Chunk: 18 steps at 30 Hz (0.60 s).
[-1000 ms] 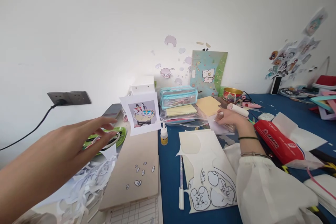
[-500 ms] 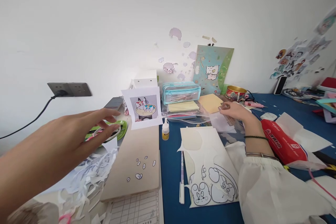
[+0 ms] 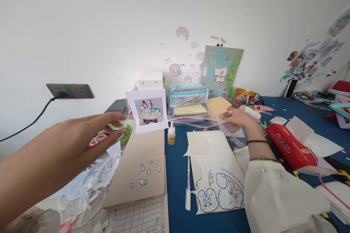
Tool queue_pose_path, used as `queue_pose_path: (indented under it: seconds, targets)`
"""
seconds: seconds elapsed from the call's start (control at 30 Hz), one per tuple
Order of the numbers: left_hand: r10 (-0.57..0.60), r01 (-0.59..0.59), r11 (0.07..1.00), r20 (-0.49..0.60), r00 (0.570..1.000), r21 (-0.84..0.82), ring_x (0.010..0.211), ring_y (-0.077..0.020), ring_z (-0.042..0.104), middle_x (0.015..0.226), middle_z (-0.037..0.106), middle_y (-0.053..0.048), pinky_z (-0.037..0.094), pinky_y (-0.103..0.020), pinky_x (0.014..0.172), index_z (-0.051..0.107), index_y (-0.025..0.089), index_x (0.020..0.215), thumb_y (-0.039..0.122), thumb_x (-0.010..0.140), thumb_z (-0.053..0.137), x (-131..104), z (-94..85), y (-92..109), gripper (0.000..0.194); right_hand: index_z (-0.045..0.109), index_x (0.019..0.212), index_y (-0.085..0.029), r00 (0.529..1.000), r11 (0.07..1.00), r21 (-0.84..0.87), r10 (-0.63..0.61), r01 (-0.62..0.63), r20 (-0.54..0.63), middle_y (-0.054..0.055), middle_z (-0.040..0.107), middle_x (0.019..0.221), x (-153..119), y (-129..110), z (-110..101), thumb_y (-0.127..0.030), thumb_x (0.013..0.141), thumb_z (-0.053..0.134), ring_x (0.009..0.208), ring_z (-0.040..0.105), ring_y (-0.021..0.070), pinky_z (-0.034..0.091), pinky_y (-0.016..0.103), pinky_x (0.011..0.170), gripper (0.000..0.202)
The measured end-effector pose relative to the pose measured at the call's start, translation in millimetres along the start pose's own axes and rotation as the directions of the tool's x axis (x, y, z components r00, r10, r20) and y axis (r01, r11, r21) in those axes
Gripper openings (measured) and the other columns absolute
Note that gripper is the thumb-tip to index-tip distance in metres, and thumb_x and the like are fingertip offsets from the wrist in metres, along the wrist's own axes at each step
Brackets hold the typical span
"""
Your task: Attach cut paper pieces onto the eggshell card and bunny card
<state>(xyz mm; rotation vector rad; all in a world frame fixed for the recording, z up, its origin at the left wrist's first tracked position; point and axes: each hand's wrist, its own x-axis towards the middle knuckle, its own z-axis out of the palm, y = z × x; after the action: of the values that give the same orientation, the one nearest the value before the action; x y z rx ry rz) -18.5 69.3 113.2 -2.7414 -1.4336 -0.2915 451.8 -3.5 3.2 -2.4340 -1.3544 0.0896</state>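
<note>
My left hand (image 3: 73, 142) hovers at the left with its fingers curved and parted, nothing between them. Partly hidden behind it are a green dish (image 3: 126, 134) and pink and white loops. At the back right, my right hand (image 3: 236, 116) has its fingertips pressed together by the yellow paper (image 3: 218, 106) and the edge of a clear plastic bag (image 3: 197, 122). What they pinch, I cannot make out. In front lies a white sheet with outlined cartoon animals (image 3: 216, 174), a capped pen (image 3: 188, 185) beside it. A small glue bottle (image 3: 171, 134) stands upright between that sheet and a beige board (image 3: 136, 153).
Small paper cutouts (image 3: 143, 182) lie on the board. A printed picture (image 3: 149, 112) leans behind it. Paper scraps (image 3: 93, 174) heap at the left. A pencil case (image 3: 188, 95), an open tin (image 3: 244, 96) and a red tissue pack (image 3: 292, 145) stand around the blue table (image 3: 177, 196).
My right hand has shifted left and slightly down, to the front edge of the yellow paper. A pale roll now shows behind its wrist. My left hand stays about where it was.
</note>
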Motion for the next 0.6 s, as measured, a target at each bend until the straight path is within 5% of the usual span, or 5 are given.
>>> queue_pose_path:
  seconds: [0.2,0.33,0.4,0.47,0.6]
  targets:
    - [-0.012,0.013,0.999,-0.031,0.999,0.034,0.067,-0.0224,0.064,0.098,0.071,0.005,0.042,-0.03,0.064,0.061,0.035,0.107,0.063,0.083,0.035,0.8,0.4,-0.3,0.045,0.054,0.123,-0.019,0.986,0.993,-0.118,0.044,-0.025,0.162,0.01,0.053,0.128,0.4,-10.8,15.7,-0.034,0.087,0.06,0.111,0.055,0.0256,0.046,0.047,0.091,0.039]
    - [0.002,-0.001,1.0,-0.049,0.999,0.019,0.066,-0.0232,0.065,0.092,0.071,0.004,0.042,-0.032,0.062,0.06,0.035,0.108,0.064,0.082,0.034,1.1,0.7,-0.2,0.047,0.049,0.132,-0.024,0.981,0.985,-0.163,0.081,-0.052,0.174,0.014,0.043,0.14,-14.7,-13.6,24.4,-0.047,0.067,0.074,0.13,0.037,0.0368,0.035,0.048,0.101,0.074]
    - [0.014,-0.014,1.0,-0.045,0.999,0.007,0.071,-0.0252,0.066,0.094,0.072,0.003,0.043,-0.033,0.062,0.06,0.036,0.108,0.066,0.081,0.034,1.6,2.0,0.1,0.048,0.039,0.14,-0.025,0.986,0.981,-0.176,0.1,-0.076,0.131,0.016,0.033,0.147,-23.6,-16.5,29.7,-0.055,0.066,0.07,0.135,0.027,0.041,0.031,0.054,0.101,0.086]
    - [0.015,-0.015,1.0,-0.033,0.999,-0.004,0.077,-0.027,0.067,0.097,0.072,0.003,0.045,-0.035,0.064,0.059,0.037,0.108,0.068,0.08,0.033,1.2,2.7,1.0,0.049,0.037,0.141,-0.024,0.993,0.981,-0.177,0.096,-0.082,0.074,0.017,0.03,0.149,-30.4,-19.1,33.7,-0.057,0.069,0.063,0.134,0.026,0.0423,0.031,0.059,0.097,0.084]
    - [-0.007,0.006,0.999,-0.02,1.0,-0.047,0.083,-0.0292,0.067,0.101,0.072,0.0,0.047,-0.039,0.07,0.059,0.036,0.109,0.066,0.08,0.032,-4.0,-1.8,4.8,0.051,0.058,0.118,-0.022,1.0,0.989,-0.147,-0.005,0.005,0.0,0.014,0.051,0.131,-32.6,-19.6,35.5,-0.044,0.072,0.062,0.119,0.048,0.034,0.037,0.046,0.093,0.051]
